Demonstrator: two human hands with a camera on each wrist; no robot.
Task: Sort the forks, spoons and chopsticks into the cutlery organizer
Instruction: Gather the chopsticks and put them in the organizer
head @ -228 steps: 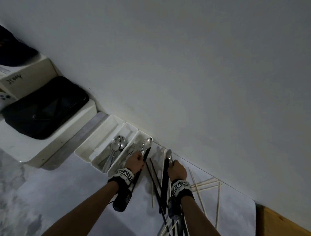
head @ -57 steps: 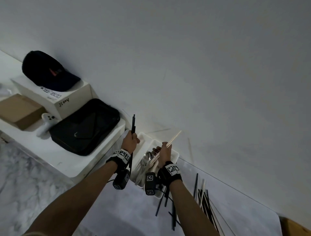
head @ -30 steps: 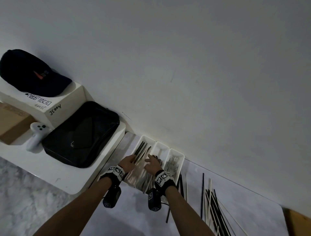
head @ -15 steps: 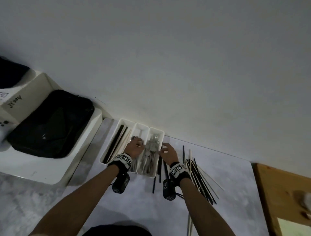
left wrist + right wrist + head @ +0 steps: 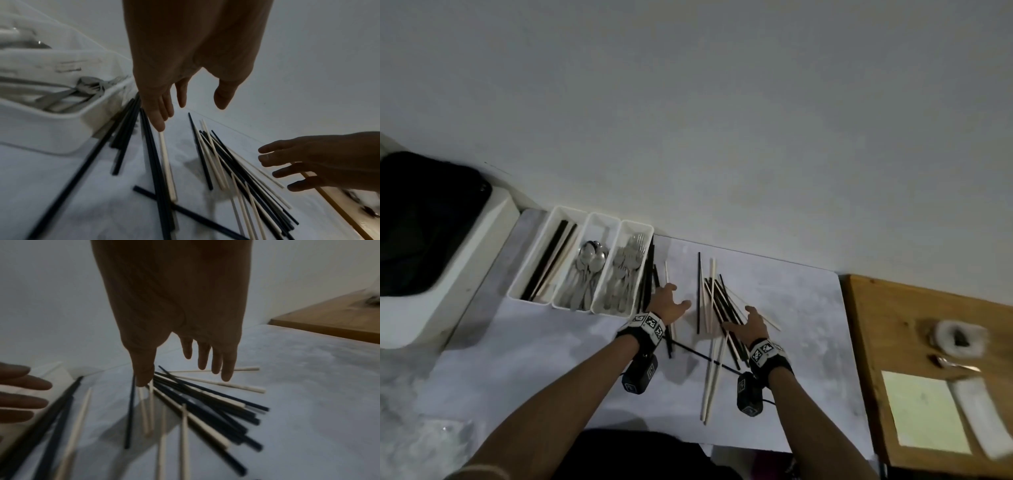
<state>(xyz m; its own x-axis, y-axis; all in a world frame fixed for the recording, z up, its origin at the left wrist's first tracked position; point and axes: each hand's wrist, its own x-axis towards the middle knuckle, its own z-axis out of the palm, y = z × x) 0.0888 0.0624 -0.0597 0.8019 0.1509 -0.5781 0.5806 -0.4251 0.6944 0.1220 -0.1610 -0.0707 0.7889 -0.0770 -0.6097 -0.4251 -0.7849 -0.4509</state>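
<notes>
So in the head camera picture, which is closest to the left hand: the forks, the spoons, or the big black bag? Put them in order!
From the left hand, nearest first:
1. The forks, in the organizer's right compartment, right beside the hand.
2. The spoons, in the middle compartment, farther left.
3. The black bag, far left on the white box.

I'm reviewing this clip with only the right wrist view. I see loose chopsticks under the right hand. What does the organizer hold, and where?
Observer: In the head view the cutlery organizer has three compartments: chopsticks in the left one, spoons in the middle and forks in the right.
Operator: Is the left hand holding anything?
Observer: No. In the left wrist view the left hand is open and empty. Its fingers reach down toward a pale chopstick on the mat beside the organizer.
</notes>
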